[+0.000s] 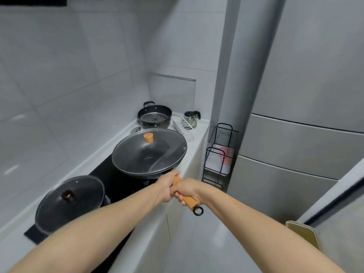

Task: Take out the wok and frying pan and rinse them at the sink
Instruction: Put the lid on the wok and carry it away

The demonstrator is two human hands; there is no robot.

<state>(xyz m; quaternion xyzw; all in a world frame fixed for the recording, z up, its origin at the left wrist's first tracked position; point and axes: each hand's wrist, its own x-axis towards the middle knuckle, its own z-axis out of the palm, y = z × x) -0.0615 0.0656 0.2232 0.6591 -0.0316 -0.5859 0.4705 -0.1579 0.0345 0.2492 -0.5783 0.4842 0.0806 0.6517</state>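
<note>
Both hands, left hand [167, 187] ahead of right hand [188, 191], grip the wooden handle [189, 200] of the lidded wok [149, 152] at the counter [197, 138] front edge; likely heavy, loose lid.

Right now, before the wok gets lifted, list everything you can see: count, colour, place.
wok: 1, dark, on the black hob, nearer the fridge
wok lid: 1, glass, orange knob, on the wok
wok handle: 1, wooden with a black ring, sticking out past the counter edge
frying pan: 1, dark, with a glass lid and dark knob, on the hob's near end
steamer pot: 1, black, back of the counter
white wire rack: 1, beside the steamer pot
glass jug: 1, clear with a black handle, back corner
black wire rack: 1, on the floor by the fridge
fridge: 1, grey, right
left hand: grips the handle near the wok
right hand: grips the handle behind it
</note>
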